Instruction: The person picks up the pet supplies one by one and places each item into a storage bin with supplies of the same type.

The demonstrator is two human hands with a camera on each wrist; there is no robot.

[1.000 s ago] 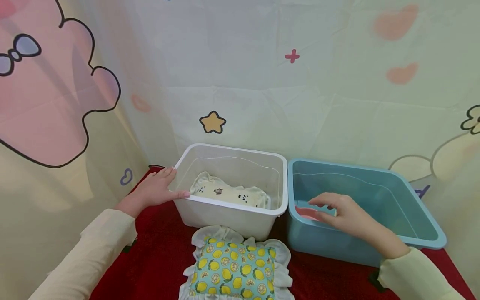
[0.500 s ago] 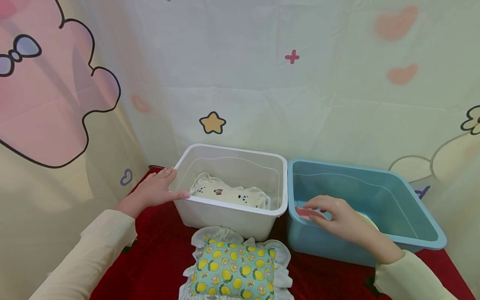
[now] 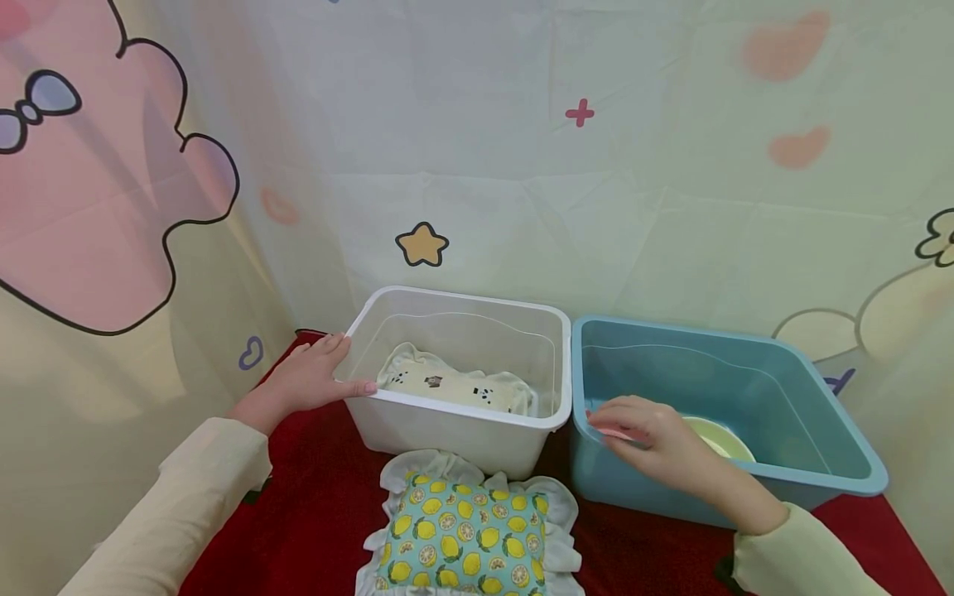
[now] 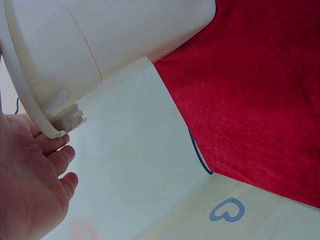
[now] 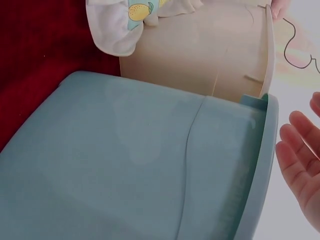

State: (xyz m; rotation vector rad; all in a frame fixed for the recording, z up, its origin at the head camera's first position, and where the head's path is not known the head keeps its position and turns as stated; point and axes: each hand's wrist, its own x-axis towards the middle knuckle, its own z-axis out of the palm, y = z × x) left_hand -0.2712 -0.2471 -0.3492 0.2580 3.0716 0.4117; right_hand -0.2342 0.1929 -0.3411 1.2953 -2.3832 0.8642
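Note:
My left hand (image 3: 309, 377) rests at the front left corner of a white plastic bin (image 3: 462, 424), its fingers spread along the side rim and its thumb on the front rim. In the left wrist view the fingertips (image 4: 61, 159) show just outside that rim. My right hand (image 3: 656, 434) hovers over the front left part of a blue bin (image 3: 671, 488), fingers loosely bent. Close by its fingers is a pink object (image 3: 614, 431), partly hidden, its kind unclear. In the right wrist view, nothing shows in the fingers (image 5: 299, 142). Behind the wrist a pale green round dish (image 3: 726, 439) lies inside the blue bin.
A cream frilled cloth item (image 3: 447, 385) with small animal prints lies inside the white bin. In front of the bins, a lemon-print pillow with white ruffles (image 3: 465, 530) sits on the red cloth (image 3: 298, 497). Printed curtains (image 3: 633, 207) hang behind and beside the bins.
My right hand has shifted left and slightly down over the pink object, uncovering the pale green dish behind the wrist. The left hand stays on the white bin's rim.

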